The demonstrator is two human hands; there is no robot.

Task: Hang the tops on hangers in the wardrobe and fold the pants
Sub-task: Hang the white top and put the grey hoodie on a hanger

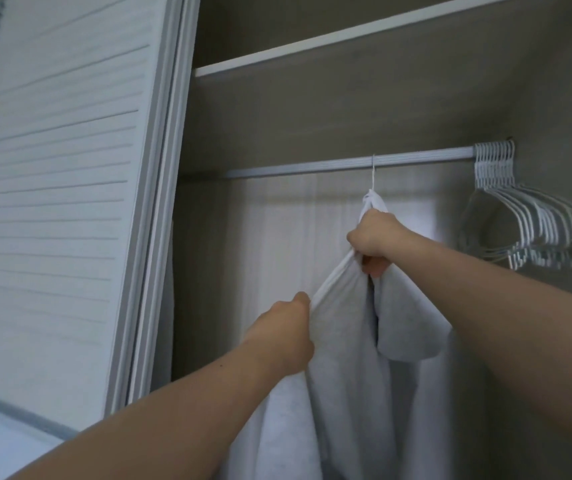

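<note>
Top (343, 341): pale grey, hung by a hanger hook (374, 174) on the wardrobe rail (312, 168).
Right hand (371, 237): clenched on bunched fabric — just below the hook.
Left hand (284, 334): closed on the top's left edge.

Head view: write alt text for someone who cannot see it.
Two hands grip a pale top on a hanger hooked over the wardrobe rail, the right hand near the collar, the left hand lower. Empty white hangers bunch at the rail's right end.
</note>
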